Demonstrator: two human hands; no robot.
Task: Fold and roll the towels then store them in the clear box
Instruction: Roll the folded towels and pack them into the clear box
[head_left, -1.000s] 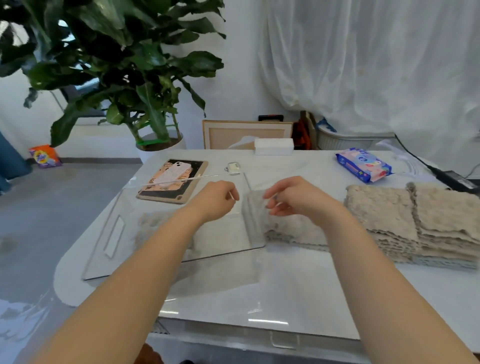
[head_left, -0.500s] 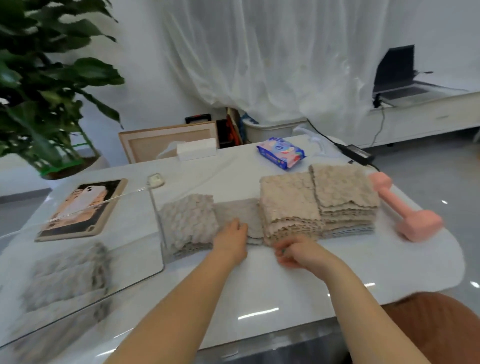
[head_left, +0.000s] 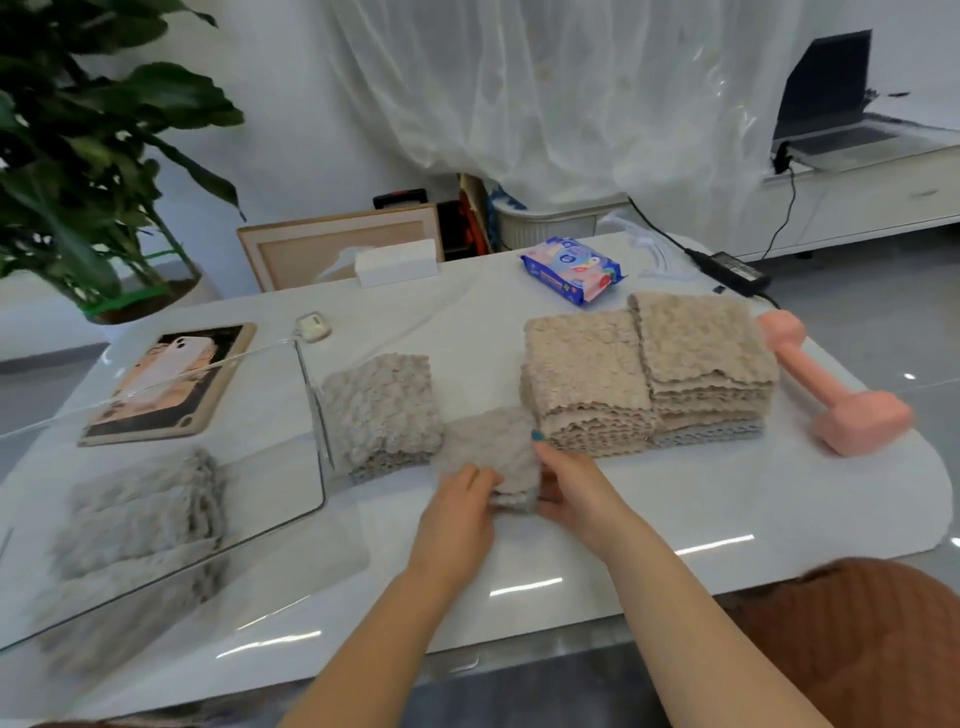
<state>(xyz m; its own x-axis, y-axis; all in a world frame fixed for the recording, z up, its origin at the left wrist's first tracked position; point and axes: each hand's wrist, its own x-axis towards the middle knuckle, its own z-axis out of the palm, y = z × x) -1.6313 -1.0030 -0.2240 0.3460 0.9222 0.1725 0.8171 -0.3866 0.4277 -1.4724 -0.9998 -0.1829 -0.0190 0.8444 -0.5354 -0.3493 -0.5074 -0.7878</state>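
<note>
A small grey towel (head_left: 491, 452) lies on the white table between two piles. My left hand (head_left: 462, 506) grips its near left edge and my right hand (head_left: 569, 488) grips its right side. Left of it sits a short grey stack (head_left: 382, 410). To the right stand two taller beige stacks (head_left: 587, 384) (head_left: 701, 353). The clear box (head_left: 311, 410) stands at the left, and several rolled grey towels (head_left: 140, 514) lie inside it.
A pink dumbbell (head_left: 831, 395) lies right of the stacks. A blue wipes pack (head_left: 571, 267), a white tissue box (head_left: 397, 262) and a power adapter (head_left: 737, 270) sit at the back. A tablet with a phone (head_left: 171, 379) rests behind the box.
The view has swung right from the box to the piles. Both hands dropped to the grey towel between the stacks and have drawn it toward me.
</note>
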